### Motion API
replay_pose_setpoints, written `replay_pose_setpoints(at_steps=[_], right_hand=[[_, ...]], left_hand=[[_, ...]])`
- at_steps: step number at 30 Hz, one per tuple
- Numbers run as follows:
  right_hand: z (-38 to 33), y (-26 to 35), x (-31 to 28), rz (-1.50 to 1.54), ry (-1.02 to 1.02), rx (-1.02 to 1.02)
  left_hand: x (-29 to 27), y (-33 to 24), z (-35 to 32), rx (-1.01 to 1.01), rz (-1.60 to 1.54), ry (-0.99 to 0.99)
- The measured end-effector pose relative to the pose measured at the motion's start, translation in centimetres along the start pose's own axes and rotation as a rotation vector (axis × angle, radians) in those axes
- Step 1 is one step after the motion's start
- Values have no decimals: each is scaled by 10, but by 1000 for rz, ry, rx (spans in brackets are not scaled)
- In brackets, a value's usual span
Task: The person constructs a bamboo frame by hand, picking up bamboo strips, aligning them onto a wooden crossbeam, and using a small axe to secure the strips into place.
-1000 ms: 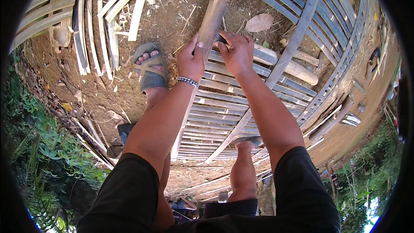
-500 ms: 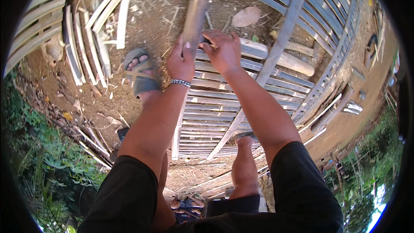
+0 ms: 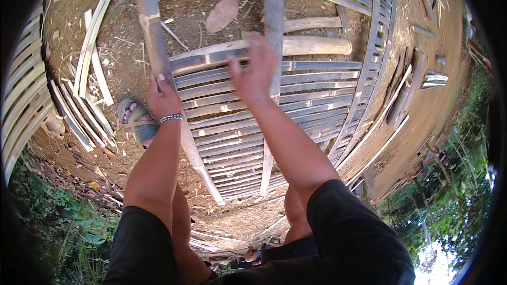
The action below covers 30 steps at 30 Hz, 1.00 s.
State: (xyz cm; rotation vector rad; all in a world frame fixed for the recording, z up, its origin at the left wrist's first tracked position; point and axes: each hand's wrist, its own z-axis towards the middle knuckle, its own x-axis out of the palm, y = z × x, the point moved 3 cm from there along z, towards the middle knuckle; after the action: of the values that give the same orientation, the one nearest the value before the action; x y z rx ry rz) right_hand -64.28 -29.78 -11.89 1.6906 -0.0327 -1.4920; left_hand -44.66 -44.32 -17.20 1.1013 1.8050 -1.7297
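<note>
Bamboo slat panel (image 3: 317,77) stretches over bare earth before a person in dark clothing, its slats crossed by a grey central rail (image 3: 273,10) and edged by a long side pole (image 3: 155,42). Pale split strips (image 3: 91,47) lie on the ground at left. The left hand (image 3: 163,97) rests on the pole, thumb on top; how tightly its hidden fingers close cannot be told. The right hand (image 3: 255,71), motion-blurred, hovers beside the rail, fingers parted. A dry leaf (image 3: 222,15) lies beyond.

Black short sleeves (image 3: 351,227), dark shorts (image 3: 289,250), two-tone linked bracelet (image 3: 171,117), grey sandal (image 3: 144,133) with tan straps (image 3: 140,123)
</note>
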Motion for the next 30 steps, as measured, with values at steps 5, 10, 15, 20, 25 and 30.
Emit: replay_pose_setpoints(at_steps=[5, 10, 15, 20, 25, 30], right_hand=[[-15, -76, -34, -112, -13, 465], [-16, -71, -23, -73, -113, 548], [-22, -72, -18, -82, -172, 566], [-21, -69, -14, -42, -159, 582], [-13, -72, -18, -70, -79, 597], [-10, -76, -14, -143, -54, 577]], left_hand=[[2, -6, -2, 43, 4, 13], [3, 5, 4, 17, -3, 5], [6, -6, 0, 10, -84, 60], [1, -3, 2, 65, 64, 50], [-1, -10, 5, 56, 77, 22], [5, -1, 12, 67, 117, -22]])
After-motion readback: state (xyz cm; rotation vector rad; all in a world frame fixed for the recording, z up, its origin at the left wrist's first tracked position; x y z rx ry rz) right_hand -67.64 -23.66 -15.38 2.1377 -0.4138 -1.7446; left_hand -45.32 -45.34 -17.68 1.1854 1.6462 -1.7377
